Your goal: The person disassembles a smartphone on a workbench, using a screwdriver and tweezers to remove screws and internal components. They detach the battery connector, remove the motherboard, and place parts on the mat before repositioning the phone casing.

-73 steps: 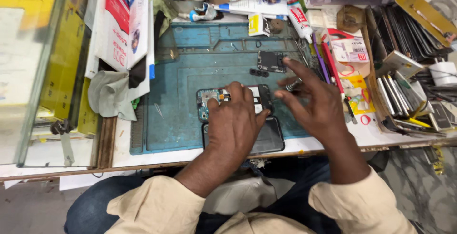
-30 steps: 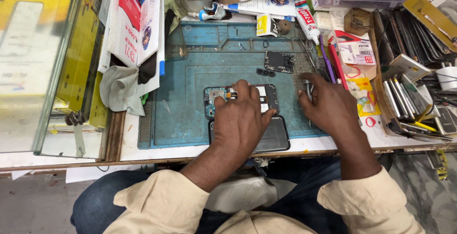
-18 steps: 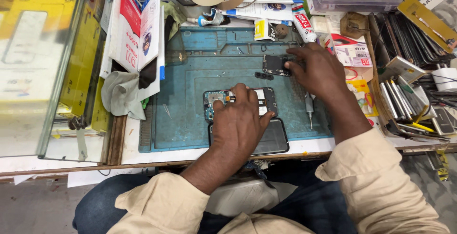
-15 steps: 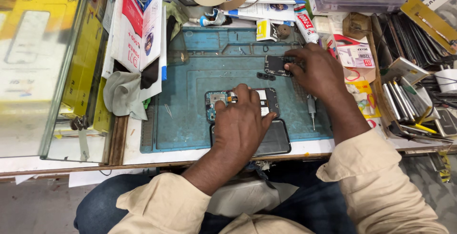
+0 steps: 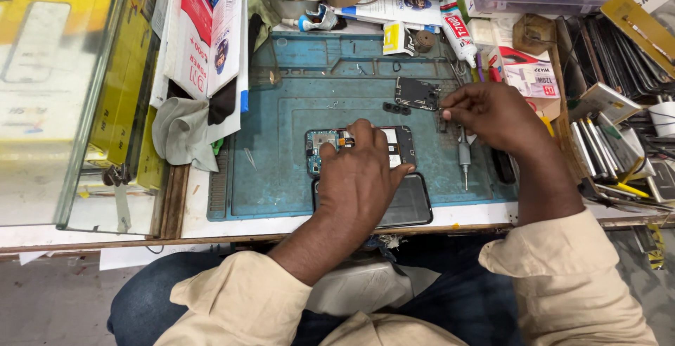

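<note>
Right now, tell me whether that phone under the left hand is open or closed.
Open: the phone lies on the blue mat, circuit board exposed beneath the left hand.

A matt, scuffed blue rubbery work mat (image 5: 295, 177) covers the bench. At its centre lies an opened phone (image 5: 394, 145) with bare circuit board and metal parts showing. At six o'clock sits a glossy black glass panel (image 5: 415, 205). At nine o'clock is crumpled grey cloth (image 5: 179, 131); at three o'clock, a smooth metal screwdriver (image 5: 465, 159). Sleeves (image 5: 562, 276) are soft beige fabric.
</note>
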